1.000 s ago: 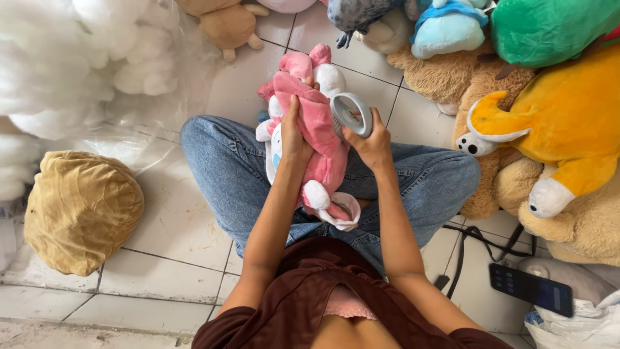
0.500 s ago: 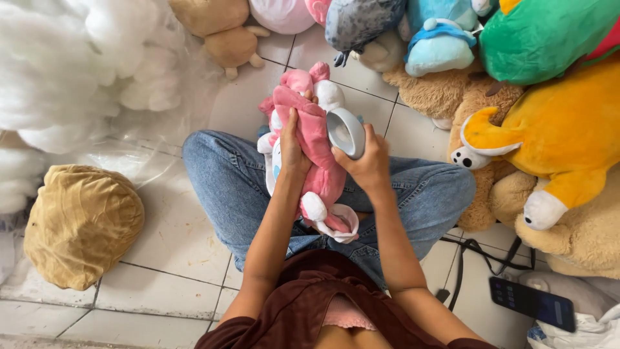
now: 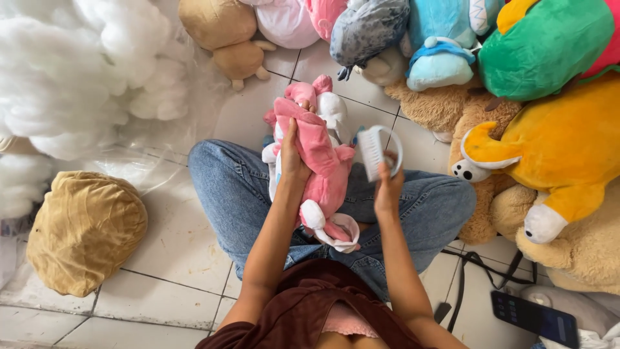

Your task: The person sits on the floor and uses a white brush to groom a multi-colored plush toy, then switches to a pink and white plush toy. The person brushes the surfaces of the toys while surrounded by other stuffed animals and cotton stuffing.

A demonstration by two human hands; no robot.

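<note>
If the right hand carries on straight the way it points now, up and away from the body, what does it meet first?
The right hand holds a white brush and points toward the toy pile. Past bare tile, the first thing in that line looks like the grey-blue plush. Depth is unclear, so the tan toy beneath it may come first.

A small soft-toy workshop, set up on the floor of a tiled room, is shown. The white floor tiles (image 3: 174, 239) are left bare, and work is done seated on them. Loose white stuffing fibre (image 3: 71, 77) is heaped at one side on clear plastic sheeting (image 3: 129, 171). An unfinished tan fabric shell (image 3: 84, 229) is laid near it. Finished plush animals are piled along the far edge, among them a yellow one (image 3: 555, 148), a green one (image 3: 542, 45) and a blue one (image 3: 439, 45).
</note>
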